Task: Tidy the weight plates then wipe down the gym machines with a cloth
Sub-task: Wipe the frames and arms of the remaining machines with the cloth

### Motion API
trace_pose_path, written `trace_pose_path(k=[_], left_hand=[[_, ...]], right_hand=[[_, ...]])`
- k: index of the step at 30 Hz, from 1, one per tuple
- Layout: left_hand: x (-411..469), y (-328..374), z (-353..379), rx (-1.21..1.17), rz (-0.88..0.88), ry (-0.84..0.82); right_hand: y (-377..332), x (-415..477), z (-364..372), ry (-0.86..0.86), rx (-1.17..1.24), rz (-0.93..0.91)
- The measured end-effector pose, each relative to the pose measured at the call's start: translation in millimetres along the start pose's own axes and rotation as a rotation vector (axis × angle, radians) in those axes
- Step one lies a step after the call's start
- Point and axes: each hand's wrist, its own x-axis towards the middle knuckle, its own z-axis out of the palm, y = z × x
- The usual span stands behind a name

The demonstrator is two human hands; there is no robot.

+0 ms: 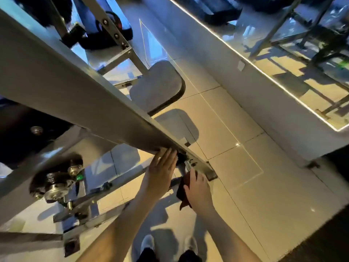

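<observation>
A long grey steel beam (pixel 79 95) of a gym machine runs from the upper left down to its foot plate (pixel 211 174) on the floor. My left hand (pixel 160 173) rests flat with straight fingers against the beam's lower end. My right hand (pixel 198 190) grips a dark red-brown cloth (pixel 182 191) and presses it against a short chrome bar (pixel 188 165) near the base. Black weight plates (pixel 54 178) sit on a peg at the lower left of the frame.
A grey padded seat (pixel 156 86) hangs behind the beam. More black plates and frame struts (pixel 105 33) lie at the top left. A low white ledge with a lit edge (pixel 245 59) runs along the right. Pale tiled floor (pixel 255 186) and my shoes (pixel 149 244) lie below.
</observation>
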Motion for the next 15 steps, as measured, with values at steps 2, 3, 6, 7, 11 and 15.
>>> trace_pose_path(k=[2,3,6,7,11,15], left_hand=[[2.0,2.0,4.3,0.028,-0.022,-0.003],[1.4,3.5,5.2,0.061,-0.031,-0.027],[-4.1,4.5,4.4,0.25,-0.017,-0.126],[-5.7,4.0,3.5,0.292,-0.017,-0.161],[-7.1,7.2,4.5,0.397,-0.054,-0.253],[-4.0,8.9,3.0,0.369,-0.073,-0.262]], right_hand=[[-5.7,21.2,-4.8,-0.008,0.116,0.031],[-7.2,29.5,-7.0,-0.02,0.16,0.051],[-9.9,47.4,-12.2,-0.07,0.198,0.081],[-10.3,49.6,-14.3,-0.075,0.182,0.084],[-2.2,36.2,-13.2,-0.079,0.145,0.131],[23.2,-6.1,-9.9,-0.095,0.022,0.224]])
